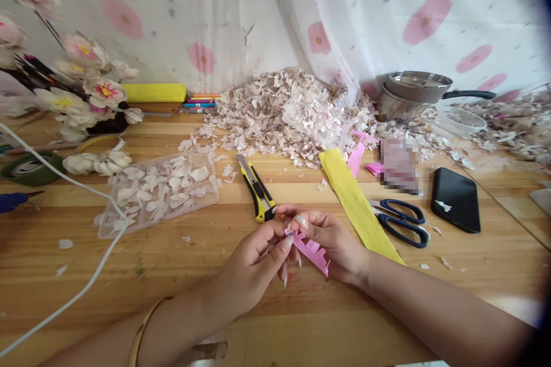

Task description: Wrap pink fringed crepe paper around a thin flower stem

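— Where is the pink crepe strip and who has it?

— Both hands hold it, just above the wooden desk near its front edge. The left hand pinches the upper end between thumb and forefinger; the right hand closes its fingers over the same end and supports the rest, which trails down and right along its palm. Neither hand is spread; both are narrowed tight on the paper.

— Why hold it so close at one end?

— My guess: the strip has a notched, fringed edge, and gripping it at one tip with both hands suits rolling or twisting it.

— And the tools?

— Within easy reach. A yellow utility knife lies just beyond the hands, a yellow crepe strip runs beside the right wrist, and blue-handled scissors touch its edge. A black phone sits further right.

— The tray?

— A clear plastic tray of pale petals lies to the left, near paper flowers; a heap of petal scraps is piled behind.
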Demonstrator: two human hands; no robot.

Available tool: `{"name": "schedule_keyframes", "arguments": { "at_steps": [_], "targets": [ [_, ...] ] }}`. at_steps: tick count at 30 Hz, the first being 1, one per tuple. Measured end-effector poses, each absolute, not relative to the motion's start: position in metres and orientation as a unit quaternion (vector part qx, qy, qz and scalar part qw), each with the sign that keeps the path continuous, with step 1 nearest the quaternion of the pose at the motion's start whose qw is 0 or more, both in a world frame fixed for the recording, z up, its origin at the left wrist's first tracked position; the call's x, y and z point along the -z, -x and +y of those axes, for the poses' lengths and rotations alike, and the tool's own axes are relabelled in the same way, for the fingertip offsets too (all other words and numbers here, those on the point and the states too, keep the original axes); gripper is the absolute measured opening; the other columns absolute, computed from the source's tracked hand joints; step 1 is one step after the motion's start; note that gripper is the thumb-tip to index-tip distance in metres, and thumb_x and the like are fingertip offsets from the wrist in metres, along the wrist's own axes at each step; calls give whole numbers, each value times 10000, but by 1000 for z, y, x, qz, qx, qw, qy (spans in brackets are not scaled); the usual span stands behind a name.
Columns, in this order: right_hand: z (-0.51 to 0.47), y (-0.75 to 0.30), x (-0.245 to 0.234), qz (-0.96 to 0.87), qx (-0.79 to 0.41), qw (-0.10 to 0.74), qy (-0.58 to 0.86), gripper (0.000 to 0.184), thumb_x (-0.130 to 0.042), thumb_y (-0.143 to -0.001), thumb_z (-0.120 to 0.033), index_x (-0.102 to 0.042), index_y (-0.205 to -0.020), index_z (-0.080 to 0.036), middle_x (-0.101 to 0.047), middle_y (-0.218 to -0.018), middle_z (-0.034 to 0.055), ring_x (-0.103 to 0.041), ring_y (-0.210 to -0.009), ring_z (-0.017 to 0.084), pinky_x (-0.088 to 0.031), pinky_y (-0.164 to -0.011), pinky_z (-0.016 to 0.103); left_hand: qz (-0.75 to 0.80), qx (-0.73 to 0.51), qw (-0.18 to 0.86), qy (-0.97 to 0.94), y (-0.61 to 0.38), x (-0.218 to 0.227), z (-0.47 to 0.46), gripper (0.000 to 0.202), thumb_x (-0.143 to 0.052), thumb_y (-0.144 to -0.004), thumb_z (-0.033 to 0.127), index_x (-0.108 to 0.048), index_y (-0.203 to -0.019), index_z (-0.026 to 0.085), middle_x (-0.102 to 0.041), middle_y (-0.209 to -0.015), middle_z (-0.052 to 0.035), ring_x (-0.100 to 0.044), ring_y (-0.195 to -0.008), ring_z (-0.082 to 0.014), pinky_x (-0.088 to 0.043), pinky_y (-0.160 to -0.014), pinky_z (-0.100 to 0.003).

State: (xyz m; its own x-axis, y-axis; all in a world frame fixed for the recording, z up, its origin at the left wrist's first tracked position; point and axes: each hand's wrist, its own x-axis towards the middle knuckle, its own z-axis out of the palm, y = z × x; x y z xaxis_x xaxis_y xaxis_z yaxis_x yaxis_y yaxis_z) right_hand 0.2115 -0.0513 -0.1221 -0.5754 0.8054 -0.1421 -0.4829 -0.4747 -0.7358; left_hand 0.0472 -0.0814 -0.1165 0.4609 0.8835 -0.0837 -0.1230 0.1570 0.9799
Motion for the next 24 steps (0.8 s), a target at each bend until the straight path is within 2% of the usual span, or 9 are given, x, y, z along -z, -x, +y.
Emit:
{"name": "schedule_keyframes", "arguments": {
  "at_steps": [8,16,20,24],
  "targets": [
    [-51,-211,120,-317,-826,386,260,196,-787,-724,-336,-739,-710,-146,-538,-1320,63,-609,-561,70,-542,-537,238,355,-363,678,-531,-45,119,-81,259,-517,-928,410,-546,-891,155,-597,-761,-1,-544,-601,-80,-459,-550,-198],
    [-51,-212,118,-326,-822,393,252,190,-811,-701,-313,-720,-633,-160,-609,-1148,64,-614,-778,128,-539,-587,208,337,-375,689,-521,-47,112,-81,245,-531,-922,393,-572,-943,153,-569,-739,8,-524,-623,-85,-454,-565,-196],
    [-52,-212,118,-326,-823,398,242,171,-810,-703,-300,-717,-644,-169,-596,-1161,55,-617,-743,121,-531,-551,210,348,-370,686,-522,-45,110,-81,256,-549,-908,407,-587,-958,159,-569,-740,5,-527,-636,-95,-449,-567,-202],
    [-52,-212,117,-326,-832,385,231,194,-794,-723,-309,-693,-651,-160,-574,-1205,52,-619,-695,109,-540,-579,240,364,-351,676,-536,-42,112,-81,255,-544,-911,401,-587,-890,151,-613,-747,-15,-540,-621,-98,-453,-554,-203]
  ]
}}
